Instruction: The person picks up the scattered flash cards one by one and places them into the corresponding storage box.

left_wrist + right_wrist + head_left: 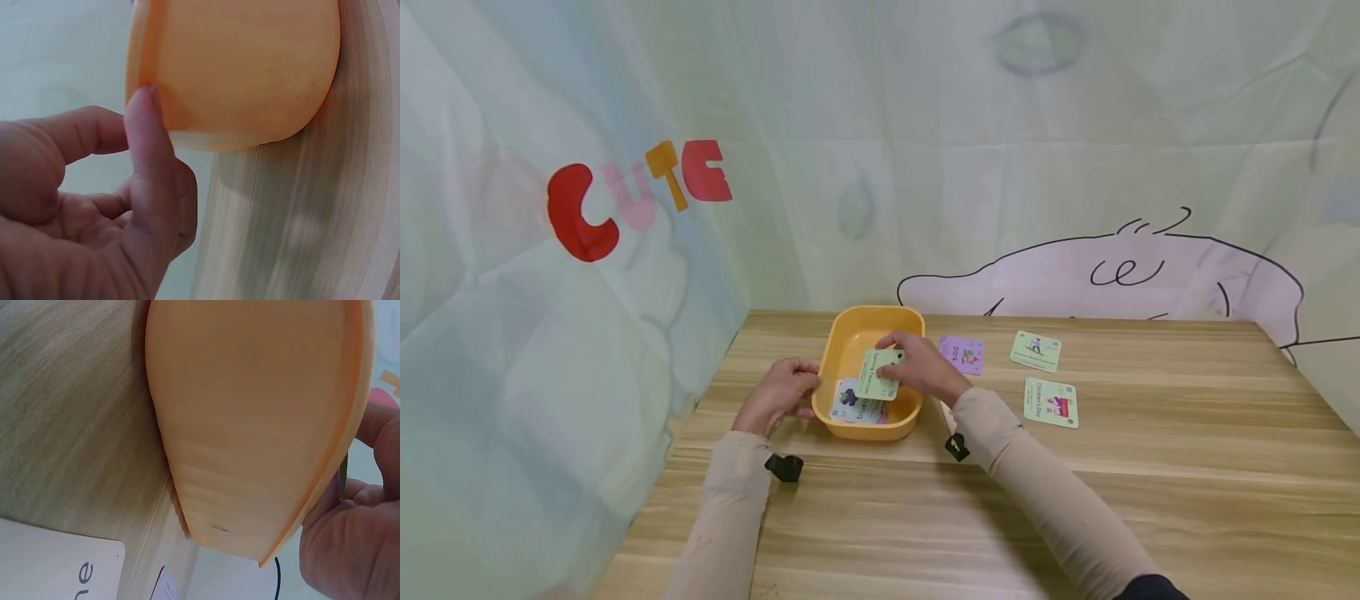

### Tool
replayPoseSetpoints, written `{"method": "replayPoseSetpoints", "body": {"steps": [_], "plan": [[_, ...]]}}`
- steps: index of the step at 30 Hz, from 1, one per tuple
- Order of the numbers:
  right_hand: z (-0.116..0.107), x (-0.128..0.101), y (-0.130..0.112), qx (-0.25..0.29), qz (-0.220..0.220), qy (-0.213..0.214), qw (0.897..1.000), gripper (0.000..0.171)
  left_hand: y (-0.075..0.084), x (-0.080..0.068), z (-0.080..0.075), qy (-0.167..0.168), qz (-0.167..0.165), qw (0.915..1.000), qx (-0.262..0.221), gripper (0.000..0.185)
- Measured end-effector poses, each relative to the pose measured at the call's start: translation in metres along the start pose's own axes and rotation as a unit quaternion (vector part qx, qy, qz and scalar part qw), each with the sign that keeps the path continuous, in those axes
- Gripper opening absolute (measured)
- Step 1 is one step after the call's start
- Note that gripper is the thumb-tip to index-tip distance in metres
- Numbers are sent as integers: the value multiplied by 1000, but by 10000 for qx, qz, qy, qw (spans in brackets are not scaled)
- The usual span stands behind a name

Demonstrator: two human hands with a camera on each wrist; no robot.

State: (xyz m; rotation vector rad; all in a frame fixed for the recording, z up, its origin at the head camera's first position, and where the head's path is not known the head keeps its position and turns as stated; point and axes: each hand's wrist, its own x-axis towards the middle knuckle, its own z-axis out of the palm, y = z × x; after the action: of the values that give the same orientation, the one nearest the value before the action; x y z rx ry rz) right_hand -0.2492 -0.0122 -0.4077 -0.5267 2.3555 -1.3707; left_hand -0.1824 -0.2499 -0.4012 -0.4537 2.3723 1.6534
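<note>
A yellow plastic basket (872, 315) stands on the table, its long side running away from me. At its left rim is my left hand (781, 392), pinching the edge between thumb and finger; the left wrist view shows the thumb (150, 134) against the basket wall. Over the basket, my right hand (921, 364) holds a pale green card (874, 383) reading "Spring Festival". Beneath that card a blueberry card (842, 410) lies inside, partly covered. From the right wrist, the basket's side (250, 425) hides most of the held card.
Right of the basket lie a purple "park" card (972, 357), a green picture card (1035, 352) and a "Children's Day" card (1051, 403). A white card (56, 565) is mostly hidden by my right wrist in the head view. A printed curtain (820, 208) hangs behind the wooden table (880, 517).
</note>
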Motion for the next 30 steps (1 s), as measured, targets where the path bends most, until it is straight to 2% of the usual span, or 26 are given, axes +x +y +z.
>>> {"method": "replayPoseSetpoints", "body": {"steps": [30], "plan": [[-1,1,-1,-98,69,45,9999,44,-2,2,0,32,17,10000,69,28]]}}
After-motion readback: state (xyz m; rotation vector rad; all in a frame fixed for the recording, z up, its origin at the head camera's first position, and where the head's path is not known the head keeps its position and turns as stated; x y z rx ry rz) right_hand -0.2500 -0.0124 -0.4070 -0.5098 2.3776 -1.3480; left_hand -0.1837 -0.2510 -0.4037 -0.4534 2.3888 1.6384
